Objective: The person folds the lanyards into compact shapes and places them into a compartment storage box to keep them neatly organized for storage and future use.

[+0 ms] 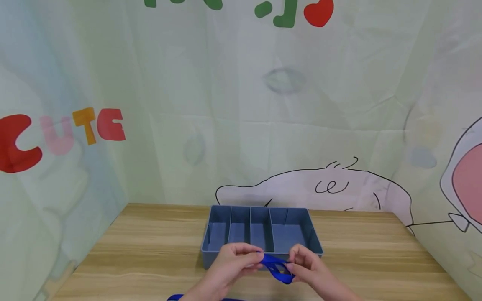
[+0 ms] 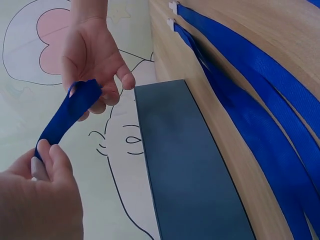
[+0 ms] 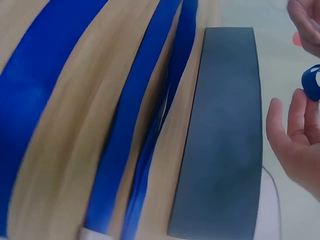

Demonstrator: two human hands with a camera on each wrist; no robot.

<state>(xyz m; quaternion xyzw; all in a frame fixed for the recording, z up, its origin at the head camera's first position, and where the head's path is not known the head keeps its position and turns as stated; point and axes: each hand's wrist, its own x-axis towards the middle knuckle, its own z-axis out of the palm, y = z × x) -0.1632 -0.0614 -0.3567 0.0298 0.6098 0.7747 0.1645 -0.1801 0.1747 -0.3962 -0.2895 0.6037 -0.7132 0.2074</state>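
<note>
Head view first, and there's my blue strap (image 1: 272, 260), doubled into a small loop and held up just on the near side of the grey-blue tray (image 1: 209, 260). My left hand (image 1: 235, 267) is pinching one end, thumb tight against fingers; my right hand (image 1: 306, 267) is at the other end, fingers bent, touching the loop. The tray sits on the wooden table (image 1: 150, 251), three narrow compartments to the left and a wider one to the right, with the printed backdrop (image 1: 241, 125) rising behind and "CUTE" in bright letters on its left side. More blue strapping (image 1: 175, 297) peeks in at the bottom edge. Over to the left wrist: same pinch from the left, the strap spanning the gap to the right hand, whose fingers sit behind its far end; whether they're clamped on it, I can't tell. Long strips of the strapping lie on the table, two with white fittings (image 2: 171, 25) at their ends. Right wrist now: both hands are cut by the edge, the loop against the right fingertips, and the strips run alongside the tray with bare wood between.
</note>
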